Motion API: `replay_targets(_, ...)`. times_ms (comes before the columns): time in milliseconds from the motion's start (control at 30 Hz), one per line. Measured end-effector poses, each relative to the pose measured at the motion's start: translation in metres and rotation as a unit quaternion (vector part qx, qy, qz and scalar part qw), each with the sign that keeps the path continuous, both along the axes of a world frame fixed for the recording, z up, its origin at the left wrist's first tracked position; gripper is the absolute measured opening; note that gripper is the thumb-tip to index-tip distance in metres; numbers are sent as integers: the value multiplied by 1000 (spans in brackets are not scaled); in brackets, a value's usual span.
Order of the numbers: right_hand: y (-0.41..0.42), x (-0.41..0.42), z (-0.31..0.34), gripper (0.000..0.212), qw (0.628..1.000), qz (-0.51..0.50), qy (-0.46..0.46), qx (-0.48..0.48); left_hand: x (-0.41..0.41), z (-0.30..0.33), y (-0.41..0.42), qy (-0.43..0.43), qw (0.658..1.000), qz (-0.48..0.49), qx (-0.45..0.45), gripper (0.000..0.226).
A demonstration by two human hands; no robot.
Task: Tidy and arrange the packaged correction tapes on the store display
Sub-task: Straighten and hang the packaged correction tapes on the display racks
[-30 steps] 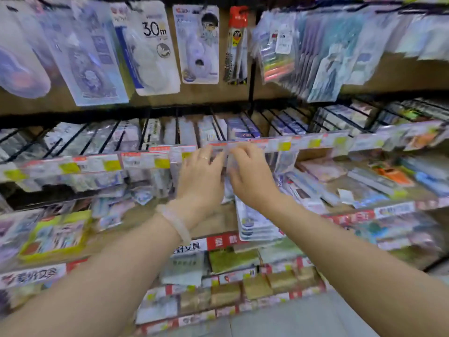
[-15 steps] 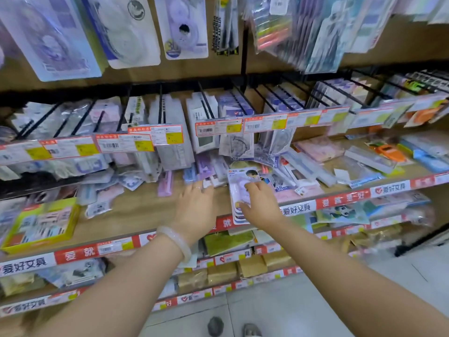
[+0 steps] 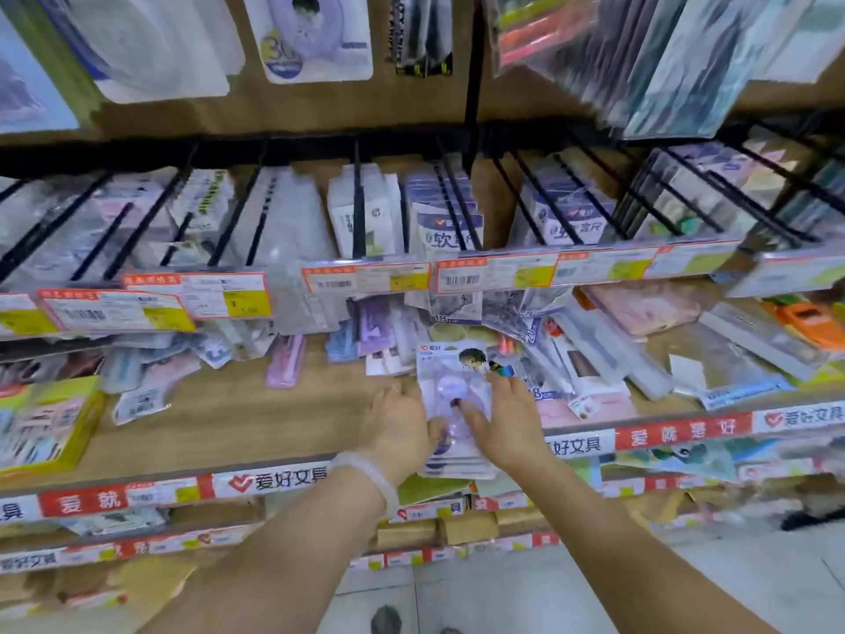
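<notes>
A stack of packaged correction tapes [image 3: 450, 382] lies on the wooden shelf [image 3: 237, 414] at its front edge. The left hand [image 3: 400, 425] touches its nine-o'clock side; the right hand [image 3: 500, 421] rests flat across the top pack with straight fingers, hiding its lower print. Lower packs show only as edges. Packages [image 3: 594, 363] at two o'clock are blurred.

The wooden shelf [image 3: 237, 423] carries a stack of correction tape packs [image 3: 450, 386] at its front edge, loose stationery packets [image 3: 608, 359] toward three o'clock, a yellow box [image 3: 45, 427] at nine.
</notes>
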State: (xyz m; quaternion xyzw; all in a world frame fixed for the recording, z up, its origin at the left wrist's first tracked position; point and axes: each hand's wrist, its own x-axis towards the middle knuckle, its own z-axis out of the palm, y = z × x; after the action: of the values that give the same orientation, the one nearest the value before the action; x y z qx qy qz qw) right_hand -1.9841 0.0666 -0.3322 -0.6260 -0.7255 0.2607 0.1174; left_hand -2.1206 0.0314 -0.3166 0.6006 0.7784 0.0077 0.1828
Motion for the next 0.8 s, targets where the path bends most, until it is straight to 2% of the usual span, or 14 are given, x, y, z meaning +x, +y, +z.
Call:
replay_targets(167,20,19,-8,50,999,-15,30,-6,30,-8,24,-53,996,73,-2,93)
replay_targets(300,32,28,-11,51,998,-23,64,-15,41,-14,36,-75,990,122,-19,104)
replay_targets(600,43,26,-14,47,996,-26,88,-17,39,-15,50,-91,984,147,-36,76)
replay_targets(700,41,24,-16,39,994,-28,101,-30,28,-11,44,-121,970,212,-13,85)
replay_targets(800,35,17,-23,41,995,-17,88,-45,9,-11,32,-124,957,262,7,89)
